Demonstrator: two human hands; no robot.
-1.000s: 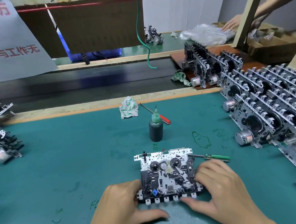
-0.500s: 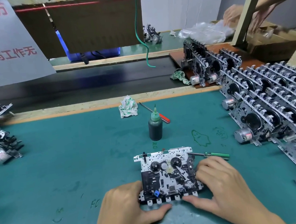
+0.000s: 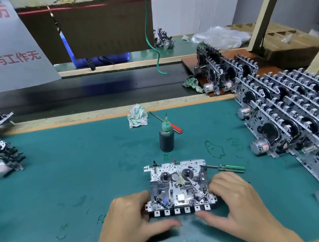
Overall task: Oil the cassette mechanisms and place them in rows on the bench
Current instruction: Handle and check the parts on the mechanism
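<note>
From my head camera, the cassette mechanism (image 3: 178, 186) lies flat on the green tabletop (image 3: 72, 179) between my hands, long axis left to right. My left hand (image 3: 129, 220) and right hand (image 3: 240, 203) each clasp an end, thumbs along the near edge. The finished rows (image 3: 292, 118) stand to my right, nearer my right grip.

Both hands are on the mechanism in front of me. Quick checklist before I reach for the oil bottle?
1. Cassette mechanism flat on the mat: ok.
2. Left hand and right hand grip its sides: ok.
3. Oil bottle upright, beyond the mechanism: ok.
4. Nozzle uncapped: cannot tell.
5. Green screwdriver tip touches the mechanism's right corner: not ok, move it.
6. Rows of mechanisms on the right leave room: cannot tell.
</note>
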